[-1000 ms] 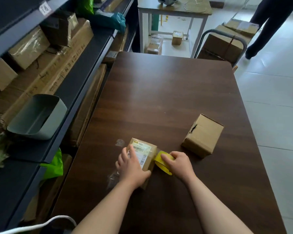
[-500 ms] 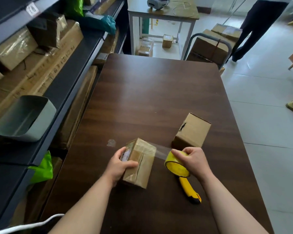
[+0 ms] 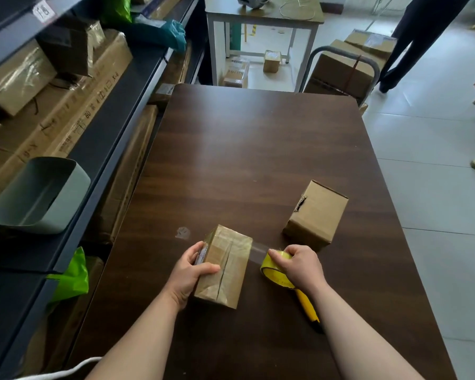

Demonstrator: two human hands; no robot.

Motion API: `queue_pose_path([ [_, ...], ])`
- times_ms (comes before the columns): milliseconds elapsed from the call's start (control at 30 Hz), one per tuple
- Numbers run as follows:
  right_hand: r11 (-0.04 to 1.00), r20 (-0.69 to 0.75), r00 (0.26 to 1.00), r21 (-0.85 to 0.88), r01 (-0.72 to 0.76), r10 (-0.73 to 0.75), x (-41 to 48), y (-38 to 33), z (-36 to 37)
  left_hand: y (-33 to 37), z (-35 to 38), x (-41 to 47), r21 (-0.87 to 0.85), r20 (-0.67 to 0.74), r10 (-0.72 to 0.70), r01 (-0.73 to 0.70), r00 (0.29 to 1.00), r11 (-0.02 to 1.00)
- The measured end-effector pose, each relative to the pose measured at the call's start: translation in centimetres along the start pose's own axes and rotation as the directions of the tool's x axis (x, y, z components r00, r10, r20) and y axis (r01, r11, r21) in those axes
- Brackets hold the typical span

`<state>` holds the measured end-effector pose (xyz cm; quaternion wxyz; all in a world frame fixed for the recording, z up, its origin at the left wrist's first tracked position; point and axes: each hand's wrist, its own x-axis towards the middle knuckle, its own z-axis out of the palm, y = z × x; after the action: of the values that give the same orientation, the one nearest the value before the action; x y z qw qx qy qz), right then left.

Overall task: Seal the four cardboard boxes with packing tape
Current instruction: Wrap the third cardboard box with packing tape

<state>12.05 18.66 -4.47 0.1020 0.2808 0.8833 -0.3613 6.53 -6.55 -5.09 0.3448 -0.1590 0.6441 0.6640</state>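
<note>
Taping step: clear tape strip (image 3: pixel 258 249) spans from box (image 3: pixel 225 266) to yellow dispenser (image 3: pixel 273 271).
Box: by desk (image 3: pixel 258 146) near edge.
Left hand (image 3: pixel 192 272): clamped on box's left side.
Right hand (image 3: pixel 299 266): wrapped round dispenser.
Second box (image 3: pixel 317 212): toward right edge, seemingly unsealed.
Next move, judged: pull strip taut, press down, cut.

Dark wood-grain counter (image 3: pixel 258 149) carrying two cardboard boxes.
A plain cardboard box (image 3: pixel 317 215) sits right of centre, with a torn hole in its side. Nearer and to its left, apart from it, stands a taped box (image 3: pixel 225 267). A small clear scrap of tape (image 3: pixel 183 232) is stuck to the bare wood just left of it.
</note>
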Motion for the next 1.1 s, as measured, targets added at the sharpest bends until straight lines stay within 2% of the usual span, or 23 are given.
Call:
queue_pose_path([
  [333,0.995,0.032,0.999,-0.095,-0.012,0.015,1.5,-1.3,2.6,-0.4,-1.8,0.5,-0.084,0.025,-0.081,0.083,0.996,0.993],
  [400,0.993,0.043,0.999,-0.115,-0.005,0.01,1.5,-1.7,3.1,0.0,-2.0,0.2,-0.021,-0.039,-0.078,0.077,0.996,0.997],
  [467,0.99,0.047,0.999,-0.141,0.008,-0.002,1.4,-2.3,3.9,0.5,-1.8,-0.3,0.18,-0.177,0.006,0.026,0.984,0.983],
  [500,0.988,0.047,0.999,-0.156,0.011,-0.003,1.2,-2.6,4.1,0.8,-1.6,-0.7,0.372,-0.259,0.102,0.001,0.96,0.928],
  [533,0.986,0.049,0.999,-0.169,0.008,0.0,1.1,-2.8,4.2,1.2,-1.1,-1.2,0.592,-0.304,0.237,-0.012,0.923,0.806],
  [600,0.982,0.055,0.998,-0.189,0.014,-0.004,0.9,-3.1,4.3,1.7,0.6,-2.1,0.879,-0.22,0.432,-0.014,0.875,0.476],
  [667,0.981,0.062,0.998,-0.191,0.034,-0.023,0.6,-3.4,4.2,1.1,2.9,-2.6,0.96,-0.129,0.423,0.007,0.897,0.279],
  [733,0.987,0.069,0.997,-0.152,0.05,-0.04,0.2,-3.6,4.0,0.5,4.1,-2.4,0.972,-0.135,0.378,0.049,0.916,0.228],
  [800,0.996,0.056,0.996,-0.056,0.069,-0.066,0.1,-3.6,3.2,0.7,4.0,-1.6,0.954,-0.184,0.373,0.074,0.91,0.291],
  [867,0.988,-0.004,0.994,0.106,0.11,-0.11,0.4,-3.5,1.6,1.9,3.3,-0.8,0.887,-0.196,0.325,0.025,0.925,0.462],
  [967,0.932,-0.071,0.979,0.3,0.203,-0.191,0.7,-4.2,-1.6,3.2,2.3,0.0,0.687,-0.122,0.286,-0.127,0.951,0.715],
  [1033,0.913,-0.094,0.97,0.328,0.242,-0.223,0.7,-4.7,-3.3,3.3,1.7,0.2,0.555,-0.114,0.242,-0.14,0.964,0.82],
  [1100,0.927,-0.087,0.97,0.288,0.241,-0.226,0.6,-4.5,-3.9,2.7,1.4,0.3,0.491,-0.103,0.181,-0.108,0.978,0.864],
])
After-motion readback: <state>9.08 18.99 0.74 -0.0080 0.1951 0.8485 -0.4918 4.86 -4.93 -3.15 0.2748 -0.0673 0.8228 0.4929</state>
